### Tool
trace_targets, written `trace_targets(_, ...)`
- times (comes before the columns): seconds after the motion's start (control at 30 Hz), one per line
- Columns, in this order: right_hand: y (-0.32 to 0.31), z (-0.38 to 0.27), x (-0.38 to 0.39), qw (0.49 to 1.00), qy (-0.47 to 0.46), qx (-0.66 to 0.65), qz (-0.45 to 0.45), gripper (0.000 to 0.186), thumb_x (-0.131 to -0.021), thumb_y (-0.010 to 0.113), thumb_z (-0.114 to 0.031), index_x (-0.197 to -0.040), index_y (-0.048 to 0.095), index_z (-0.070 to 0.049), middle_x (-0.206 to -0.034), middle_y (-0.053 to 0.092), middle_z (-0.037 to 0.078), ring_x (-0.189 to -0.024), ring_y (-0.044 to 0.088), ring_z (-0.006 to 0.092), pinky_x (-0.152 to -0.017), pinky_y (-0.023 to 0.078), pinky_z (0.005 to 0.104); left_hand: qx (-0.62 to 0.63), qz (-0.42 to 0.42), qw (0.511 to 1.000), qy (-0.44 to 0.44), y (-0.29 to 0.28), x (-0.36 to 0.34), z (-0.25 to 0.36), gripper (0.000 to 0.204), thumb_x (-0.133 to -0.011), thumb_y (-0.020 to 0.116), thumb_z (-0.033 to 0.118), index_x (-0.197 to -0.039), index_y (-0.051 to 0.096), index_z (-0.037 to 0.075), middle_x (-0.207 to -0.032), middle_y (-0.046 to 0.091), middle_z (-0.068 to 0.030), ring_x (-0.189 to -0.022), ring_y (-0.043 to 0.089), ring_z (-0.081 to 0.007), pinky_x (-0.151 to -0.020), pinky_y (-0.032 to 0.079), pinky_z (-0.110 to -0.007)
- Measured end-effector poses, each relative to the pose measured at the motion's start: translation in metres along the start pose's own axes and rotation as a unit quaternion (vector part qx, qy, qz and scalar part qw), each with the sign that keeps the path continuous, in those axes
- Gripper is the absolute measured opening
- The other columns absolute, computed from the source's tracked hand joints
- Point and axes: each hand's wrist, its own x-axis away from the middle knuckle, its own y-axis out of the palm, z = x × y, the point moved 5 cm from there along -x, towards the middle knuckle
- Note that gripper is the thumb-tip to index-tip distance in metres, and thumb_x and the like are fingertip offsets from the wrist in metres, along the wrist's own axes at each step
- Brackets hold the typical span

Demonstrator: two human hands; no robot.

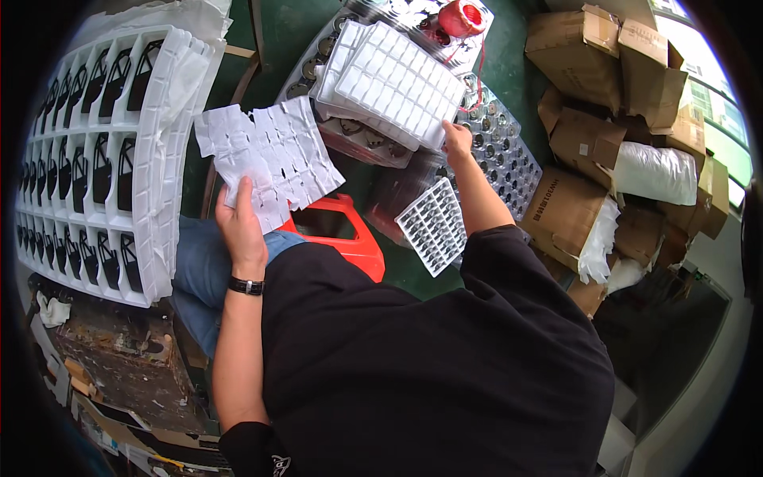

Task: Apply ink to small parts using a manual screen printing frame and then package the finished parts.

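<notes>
My left hand (240, 226) grips a thin white foam sheet (266, 155) full of punched-out rectangular holes, held up in front of me. My right hand (458, 137) reaches forward and holds the near edge of a white compartmented tray (393, 79) that lies on top of a stack of trays with dark round parts (350, 131). A black watch (246, 285) is on my left wrist. A small white grid tray (433, 225) filled with small dark parts sits below my right forearm.
A large white foam rack (103, 159) holding several black parts stands at the left. A red plastic stool (342, 230) is under me. Clear blister trays (497, 151) lie ahead. A red spool (462, 17) sits at the top. Cardboard boxes (604, 103) pile up at the right.
</notes>
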Motion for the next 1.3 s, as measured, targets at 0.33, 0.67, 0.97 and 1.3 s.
trace_targets(0.33,-0.020,0.005,-0.034,0.934,-0.008,-0.352,-0.064,0.036,-0.097,0.068,-0.017,-0.122,0.069,0.008,-0.107,0.076,0.016,-0.089,0.072,0.0259,-0.082,0.059,0.0345,-0.018,-0.010,0.999,0.048,-0.001,0.004,0.003,0.032,-0.110,0.063,0.018,-0.132,0.066,-0.005,-0.119,0.075,-0.0114,-0.100,0.068,-0.0144,-0.087,0.053,-0.026)
trace_targets(0.67,-0.060,-0.113,0.081,0.826,-0.049,-0.499,-0.258,0.030,-0.093,0.061,-0.013,-0.119,0.068,-0.002,-0.113,0.074,0.013,-0.106,0.070,0.0270,-0.106,0.051,0.0450,-0.209,-0.082,0.965,0.135,0.021,0.012,0.022,0.030,-0.110,0.062,0.018,-0.131,0.065,-0.004,-0.122,0.071,-0.0121,-0.102,0.067,-0.0214,-0.091,0.053,-0.032)
trace_targets(0.97,-0.010,-0.131,0.190,0.838,-0.072,-0.415,-0.346,0.031,-0.092,0.060,-0.009,-0.121,0.063,-0.001,-0.122,0.068,0.019,-0.112,0.065,0.0323,-0.103,0.052,0.0480,-0.287,-0.154,0.881,0.343,0.088,0.030,0.049,0.038,-0.102,0.067,0.013,-0.136,0.062,-0.002,-0.143,0.061,-0.0211,-0.121,0.064,-0.0367,-0.101,0.053,-0.040)
trace_targets(1.3,0.068,-0.077,0.312,0.770,0.073,-0.435,-0.462,0.031,-0.090,0.051,0.000,-0.118,0.061,-0.003,-0.124,0.066,0.018,-0.114,0.064,0.0299,-0.102,0.052,0.0429,-0.518,-0.233,0.714,0.409,0.101,0.072,0.001,0.074,-0.103,0.060,0.056,-0.155,0.051,0.004,-0.163,0.040,-0.0257,-0.147,0.039,-0.0535,-0.115,0.037,-0.064)
